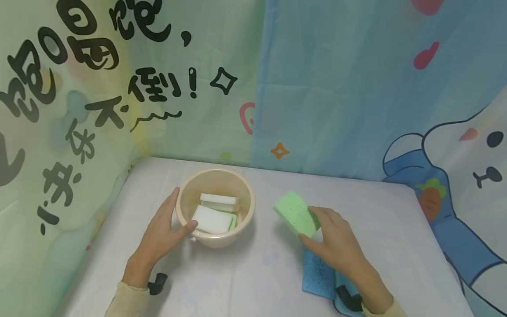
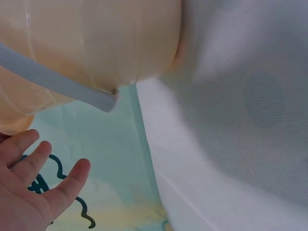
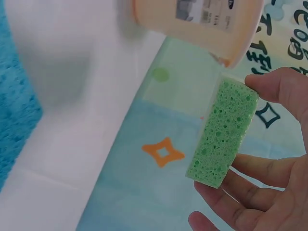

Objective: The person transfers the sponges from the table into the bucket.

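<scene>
My left hand holds a cream plastic bucket at its left side, thumb over the rim. In the left wrist view several fingers spread apart below the bucket, whose pale handle hangs across its wall. Inside the bucket lie white sponge blocks, one with a green layer. To the bucket's right, my right hand pinches a green sponge above the table. The right wrist view shows that sponge between thumb and fingers, with its porous side visible.
A blue porous sponge lies on the white-covered table below my right hand. Beside it is a lighter blue item, partly covered by the right forearm and a black strap. Printed cloth hangs behind the table and on the left.
</scene>
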A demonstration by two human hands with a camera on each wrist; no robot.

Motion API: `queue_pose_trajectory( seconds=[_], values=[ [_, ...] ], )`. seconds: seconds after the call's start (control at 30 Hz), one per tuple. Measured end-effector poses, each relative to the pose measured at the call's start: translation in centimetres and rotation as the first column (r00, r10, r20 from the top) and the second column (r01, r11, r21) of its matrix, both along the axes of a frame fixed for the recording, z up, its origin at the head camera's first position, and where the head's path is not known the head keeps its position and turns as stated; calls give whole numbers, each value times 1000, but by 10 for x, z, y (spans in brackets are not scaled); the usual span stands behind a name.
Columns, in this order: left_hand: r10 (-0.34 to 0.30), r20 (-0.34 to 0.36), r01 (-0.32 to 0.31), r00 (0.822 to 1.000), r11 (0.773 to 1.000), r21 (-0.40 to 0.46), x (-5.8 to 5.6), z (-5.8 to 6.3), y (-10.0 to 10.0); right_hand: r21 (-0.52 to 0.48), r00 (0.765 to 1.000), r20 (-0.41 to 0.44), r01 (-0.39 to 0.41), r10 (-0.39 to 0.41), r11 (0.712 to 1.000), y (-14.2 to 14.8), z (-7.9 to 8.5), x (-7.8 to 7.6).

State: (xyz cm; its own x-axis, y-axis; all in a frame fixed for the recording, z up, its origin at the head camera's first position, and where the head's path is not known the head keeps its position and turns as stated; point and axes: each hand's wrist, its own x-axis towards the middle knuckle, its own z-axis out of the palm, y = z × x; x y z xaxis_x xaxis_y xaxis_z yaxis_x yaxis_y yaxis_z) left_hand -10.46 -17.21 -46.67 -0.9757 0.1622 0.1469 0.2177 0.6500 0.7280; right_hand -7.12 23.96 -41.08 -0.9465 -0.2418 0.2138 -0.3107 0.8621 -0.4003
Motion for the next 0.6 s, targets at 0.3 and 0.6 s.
queue_pose_trajectory(
  seconds=[0.3,0.6],
  values=[
    [-2,-4,2,1000,1000,1,0,0,0,-5,995,-76,-69,68,998,-17,12,-3],
    [-4,-18,4,1000,1000,-1,0,0,0,16,970,-175,-166,166,986,-34,24,-13]
  ],
)
